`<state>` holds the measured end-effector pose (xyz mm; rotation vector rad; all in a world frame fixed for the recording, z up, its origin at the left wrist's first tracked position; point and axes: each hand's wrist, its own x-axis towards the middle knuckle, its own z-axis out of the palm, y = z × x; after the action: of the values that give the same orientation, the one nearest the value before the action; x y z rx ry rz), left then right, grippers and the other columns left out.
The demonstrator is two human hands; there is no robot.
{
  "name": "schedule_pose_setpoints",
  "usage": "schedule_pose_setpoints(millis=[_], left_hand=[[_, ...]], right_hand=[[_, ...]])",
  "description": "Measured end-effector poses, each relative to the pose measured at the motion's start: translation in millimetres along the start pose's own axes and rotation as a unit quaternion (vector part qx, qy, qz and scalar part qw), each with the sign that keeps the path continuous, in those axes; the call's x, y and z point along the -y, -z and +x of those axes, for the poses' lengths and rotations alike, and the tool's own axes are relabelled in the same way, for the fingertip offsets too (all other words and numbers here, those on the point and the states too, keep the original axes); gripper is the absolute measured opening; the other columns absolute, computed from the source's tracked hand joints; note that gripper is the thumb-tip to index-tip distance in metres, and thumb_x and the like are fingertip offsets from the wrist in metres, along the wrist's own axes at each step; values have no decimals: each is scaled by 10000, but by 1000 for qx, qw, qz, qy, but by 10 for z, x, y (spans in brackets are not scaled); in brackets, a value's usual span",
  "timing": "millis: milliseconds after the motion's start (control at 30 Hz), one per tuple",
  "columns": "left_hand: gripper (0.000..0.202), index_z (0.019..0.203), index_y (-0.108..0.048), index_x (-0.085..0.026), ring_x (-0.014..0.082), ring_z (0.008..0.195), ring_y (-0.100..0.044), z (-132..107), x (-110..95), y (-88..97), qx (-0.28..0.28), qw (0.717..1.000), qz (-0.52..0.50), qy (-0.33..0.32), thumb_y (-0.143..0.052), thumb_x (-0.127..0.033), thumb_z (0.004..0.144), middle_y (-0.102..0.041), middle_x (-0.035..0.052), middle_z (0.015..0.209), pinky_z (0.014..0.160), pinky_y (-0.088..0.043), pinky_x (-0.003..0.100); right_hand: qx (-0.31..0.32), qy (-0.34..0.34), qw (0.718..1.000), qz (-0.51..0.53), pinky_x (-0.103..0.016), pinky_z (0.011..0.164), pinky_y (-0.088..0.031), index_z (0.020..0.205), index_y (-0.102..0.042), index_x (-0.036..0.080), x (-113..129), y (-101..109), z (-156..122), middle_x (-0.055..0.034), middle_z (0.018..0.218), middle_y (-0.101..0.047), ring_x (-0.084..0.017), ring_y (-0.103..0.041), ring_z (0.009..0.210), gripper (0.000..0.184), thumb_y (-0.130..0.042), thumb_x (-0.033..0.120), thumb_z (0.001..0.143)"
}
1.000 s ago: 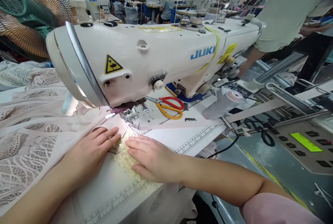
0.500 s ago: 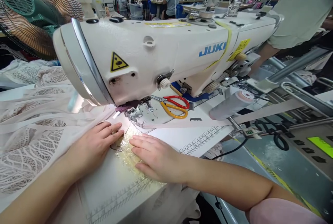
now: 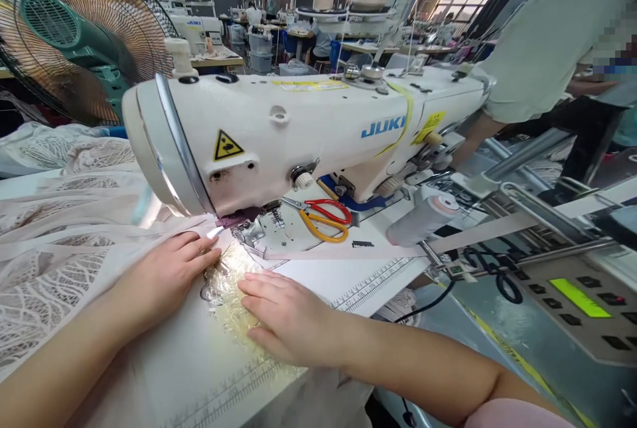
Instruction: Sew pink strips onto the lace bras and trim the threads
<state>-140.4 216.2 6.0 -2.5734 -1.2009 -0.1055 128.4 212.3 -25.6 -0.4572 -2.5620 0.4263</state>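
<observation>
My left hand (image 3: 162,275) lies flat with fingers stretched, its fingertips beside the machine's presser foot and at the edge of some crinkled, shiny, yellowish see-through material (image 3: 226,312). On the right part of that material rests my right hand (image 3: 288,315), palm down with fingers extended. Pale lace fabric (image 3: 54,275) spreads over the table left of my left hand and runs toward the needle area. Over both hands stands a white sewing machine (image 3: 269,136). Scissors (image 3: 326,219) with one red and one yellow handle lie on its bed.
A thread cone (image 3: 423,219) lies right of the machine arm, near a pale strip (image 3: 343,254) crossing the table. Printed rulers (image 3: 373,282) mark the tabletop. A control panel (image 3: 580,298) sits at right, a green fan (image 3: 64,36) at left. A person's sleeve (image 3: 537,50) is behind the machine.
The camera has tilted upward, so the machine sits lower in view and more of the room shows. Both hands keep nearly the same flat pose on the table.
</observation>
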Motion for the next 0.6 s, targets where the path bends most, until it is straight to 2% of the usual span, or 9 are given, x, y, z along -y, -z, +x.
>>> schedule_pose_setpoints(millis=[200, 267, 367, 433, 500, 567, 600], left_hand=[[482, 1165, -675, -154, 289, 1071, -599, 71, 55, 41, 14, 1000, 21, 14, -287, -99, 883, -669, 116, 1196, 895, -531, 447], [474, 1174, -670, -147, 298, 1075, -598, 63, 40, 38, 21, 999, 26, 33, -291, -120, 891, -663, 131, 1202, 897, -530, 456], [461, 1199, -648, -114, 320, 1137, -568, -27, -30, 46, 26, 997, 36, 63, -302, -146, 896, -625, 161, 1259, 930, -508, 470], [450, 1212, -629, -100, 326, 1228, -508, -166, -125, 95, 30, 995, 37, 89, -303, -170, 909, -573, 167, 1330, 993, -462, 478], [425, 1228, -603, -113, 316, 1297, -447, -373, -265, 199, 47, 991, 33, 121, -313, -201, 930, -532, 152, 1380, 1049, -409, 474], [401, 1258, -563, -135, 320, 1319, -423, -622, -432, 356, 71, 985, 41, 155, -335, -218, 939, -503, 142, 1410, 1076, -364, 497], [395, 1275, -540, -145, 331, 1320, -420, -746, -514, 447, 77, 979, 57, 180, -349, -228, 940, -490, 144, 1420, 1087, -335, 523]], right_hand=[[-1, 3, 1000, 19, -403, 1097, -394, 1058, -624, 68, -30, 27, 41, -154, 1255, -604, -262, -535, 1211, 285, -515, 255, 873], [-31, 21, 999, 22, -408, 1068, -421, 1046, -617, 69, -1, 63, 34, -165, 1228, -618, -258, -552, 1187, 266, -494, 243, 887], [-88, 66, 993, 38, -352, 985, -479, 1038, -595, 96, 152, 119, -54, -143, 1134, -667, -207, -591, 1112, 234, -438, 228, 925], [-59, 100, 991, 65, -289, 887, -517, 1064, -572, 112, 317, 129, -166, -121, 1070, -688, -164, -620, 1014, 256, -405, 273, 955], [19, 124, 989, 84, -262, 796, -533, 1095, -555, 112, 498, 104, -284, -112, 1045, -691, -152, -630, 929, 324, -382, 358, 974], [68, 137, 985, 80, -270, 785, -530, 1115, -557, 112, 670, 38, -362, -112, 1080, -680, -162, -625, 924, 387, -382, 426, 971], [65, 139, 985, 73, -281, 820, -519, 1118, -562, 114, 753, -13, -374, -111, 1105, -671, -171, -618, 950, 399, -389, 440, 967]])
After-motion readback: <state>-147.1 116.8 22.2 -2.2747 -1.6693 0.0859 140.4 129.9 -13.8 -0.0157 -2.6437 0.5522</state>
